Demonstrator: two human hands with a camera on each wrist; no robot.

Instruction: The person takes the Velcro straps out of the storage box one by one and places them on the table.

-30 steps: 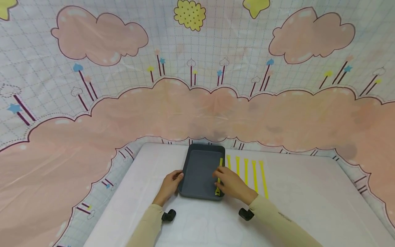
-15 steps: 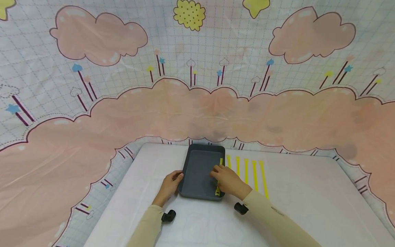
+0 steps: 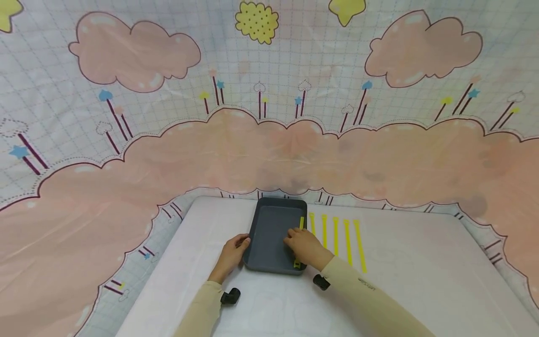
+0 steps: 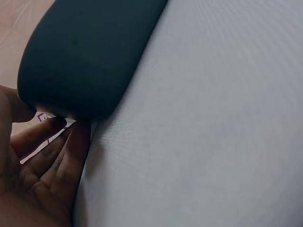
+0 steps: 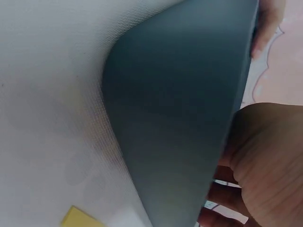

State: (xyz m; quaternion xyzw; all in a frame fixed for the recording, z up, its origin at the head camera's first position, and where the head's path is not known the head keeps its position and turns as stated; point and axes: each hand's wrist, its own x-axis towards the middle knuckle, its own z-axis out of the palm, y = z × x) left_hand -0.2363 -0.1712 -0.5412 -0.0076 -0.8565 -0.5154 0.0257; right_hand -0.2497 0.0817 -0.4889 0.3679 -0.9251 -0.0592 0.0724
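A dark grey rectangular tray (image 3: 269,238) lies on the white table. My left hand (image 3: 230,255) holds the tray's left wall near its front corner. In the left wrist view, the fingers (image 4: 71,151) touch the outer wall while the thumb passes over the rim. My right hand (image 3: 309,247) is bent over the tray's right side, above a yellow strap (image 3: 302,222) with a slotted end that lies lengthwise inside. The hand covers the strap's middle, and whether the fingers grip it is hidden. In the right wrist view, the right hand (image 5: 265,165) sits beyond the tray wall.
Several similar yellow straps (image 3: 336,234) lie in a row on the table to the right of the tray. A patterned cloth (image 3: 269,154) with pink clouds hangs behind and around the table (image 3: 421,262). Black cameras are worn on both wrists.
My right hand has shifted slightly left over the tray, covering more of the strap's middle. The left hand, the tray and the strap's visible ends stay where they were.
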